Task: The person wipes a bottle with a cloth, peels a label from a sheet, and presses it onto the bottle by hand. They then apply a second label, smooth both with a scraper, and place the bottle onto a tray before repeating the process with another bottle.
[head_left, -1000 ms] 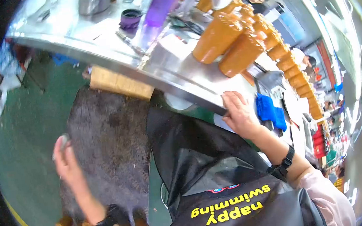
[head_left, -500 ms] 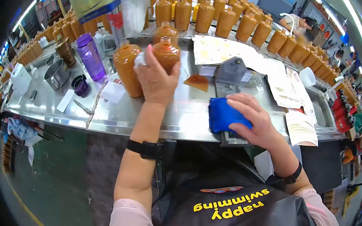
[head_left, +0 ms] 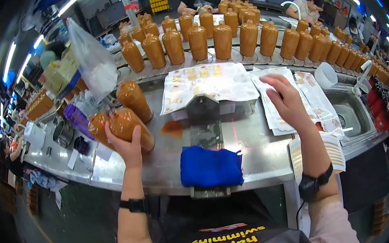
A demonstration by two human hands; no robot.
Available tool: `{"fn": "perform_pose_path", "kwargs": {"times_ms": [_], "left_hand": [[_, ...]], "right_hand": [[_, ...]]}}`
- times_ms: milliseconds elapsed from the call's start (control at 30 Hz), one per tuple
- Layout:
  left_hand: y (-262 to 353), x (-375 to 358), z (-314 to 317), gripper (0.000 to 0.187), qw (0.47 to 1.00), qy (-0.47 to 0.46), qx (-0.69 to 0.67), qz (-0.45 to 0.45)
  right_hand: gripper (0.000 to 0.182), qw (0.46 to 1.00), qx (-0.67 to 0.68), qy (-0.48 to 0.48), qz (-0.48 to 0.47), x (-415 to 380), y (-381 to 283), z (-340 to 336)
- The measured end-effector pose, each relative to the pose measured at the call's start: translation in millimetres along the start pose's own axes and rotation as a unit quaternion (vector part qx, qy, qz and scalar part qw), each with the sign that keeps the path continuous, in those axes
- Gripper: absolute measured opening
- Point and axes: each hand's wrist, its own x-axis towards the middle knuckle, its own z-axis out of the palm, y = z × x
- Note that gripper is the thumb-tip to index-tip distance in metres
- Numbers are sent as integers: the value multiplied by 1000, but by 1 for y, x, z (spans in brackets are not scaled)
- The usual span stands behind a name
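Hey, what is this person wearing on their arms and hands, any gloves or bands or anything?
No gloves: both hands are bare. The left hand has a black band at the wrist, and the right hand has a wider black wristband. Pale pink sleeves are pushed up both forearms. In front hangs a black apron with yellow lettering.

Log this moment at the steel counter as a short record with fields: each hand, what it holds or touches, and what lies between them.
left hand: grips an amber bottle, tilted, on the steel counter
right hand: open, over the label sheets; contact unclear
between hands: blue cloth at the counter's front edge
beside held bottle: two more amber bottles
behind: curved row of bottles
far right: sink
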Motion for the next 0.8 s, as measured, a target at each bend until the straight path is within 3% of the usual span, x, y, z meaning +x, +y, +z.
{"fn": "perform_pose_path", "kwargs": {"times_ms": [167,233,400,500,533,667,700,767,800], "left_hand": [[-12,0,0,87,1000,-8,15,4],[-7,3,-1,89,998,-23,-35,-37],[-13,10,-9,92,996,-38,-57,-60],[-14,12,-20,97,993,-75,-53,-73],[-9,14,-22,95,990,-83,-71,-94],[-23,-2,-63,89,989,-72,105,71],[-30,-9,-68,74,982,-76,100,141],[-21,-13,-63,81,979,-144,-43,136],[-13,-10,-58,77,972,-178,-45,144]], "right_hand": [[28,999,-25,-37,-17,129,87,52],[37,993,-102,-64,-6,190,116,92],[43,961,-242,-98,91,297,181,191],[38,950,-259,-132,113,313,201,204],[32,961,-242,-93,100,311,202,204],[20,968,-229,-23,100,286,211,194],[19,970,-225,-20,85,276,201,189],[19,975,-217,-15,53,259,181,171],[18,979,-201,10,13,251,169,159]]}}
